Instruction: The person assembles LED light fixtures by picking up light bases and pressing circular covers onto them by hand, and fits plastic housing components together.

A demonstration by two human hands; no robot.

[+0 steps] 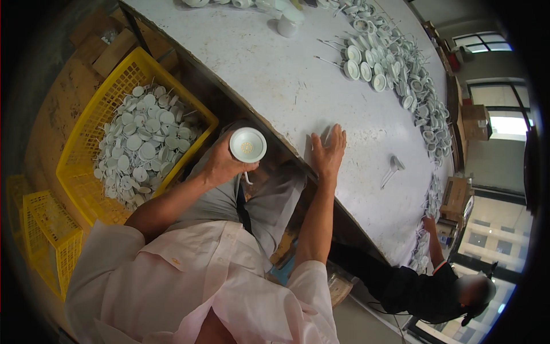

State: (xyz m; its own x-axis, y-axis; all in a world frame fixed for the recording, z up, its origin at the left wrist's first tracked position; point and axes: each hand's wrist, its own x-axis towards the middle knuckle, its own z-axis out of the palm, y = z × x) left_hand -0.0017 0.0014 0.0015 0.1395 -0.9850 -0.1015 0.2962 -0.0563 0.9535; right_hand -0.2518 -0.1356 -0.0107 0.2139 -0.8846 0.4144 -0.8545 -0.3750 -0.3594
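Note:
My left hand (220,164) is closed round a small white round downlight (248,145), held beyond the table edge above my lap. The light's open face is turned up, showing a patch of yellowish LED dots, and a short white wire hangs below it. My right hand (328,153) lies near the edge of the white table (258,69), fingers stretched out and nothing in them. A single downlight with wires (393,168) lies on the tabletop to the right of that hand.
A yellow plastic basket (86,129) full of white round lamp parts (143,135) stands at my left, with another yellow crate (54,241) nearer. Many downlights (381,63) are heaped along the table's far side. A co-worker (435,292) in dark clothes reaches onto the table at right.

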